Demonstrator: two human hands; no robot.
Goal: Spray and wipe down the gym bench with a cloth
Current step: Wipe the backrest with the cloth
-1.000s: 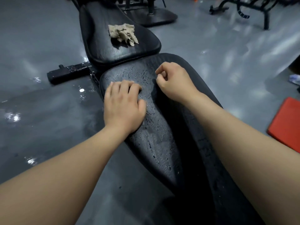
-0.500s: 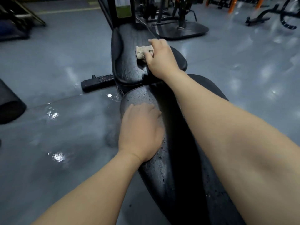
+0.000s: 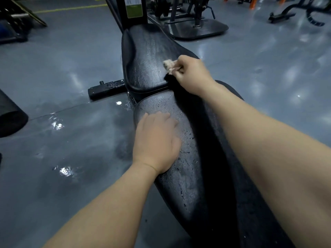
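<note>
Left hand [image 3: 155, 142] down flat on the bench [image 3: 189, 185], fingers straight and close together, palm resting on the wet seat pad [image 3: 161, 104], droplets beading all around it. Up ahead, across a narrow gap, the back pad [image 3: 143, 65] gleams with moisture too. On its right side sits the beige cloth [image 3: 168, 64], bunched small, touching the pad, and the right hand [image 3: 192, 74] has it pinched in curled fingers, forearm stretched over the seat. Further right, glossy grey floor [image 3: 268, 77], with a black machine base [image 3: 197, 31] behind the bench.
</note>
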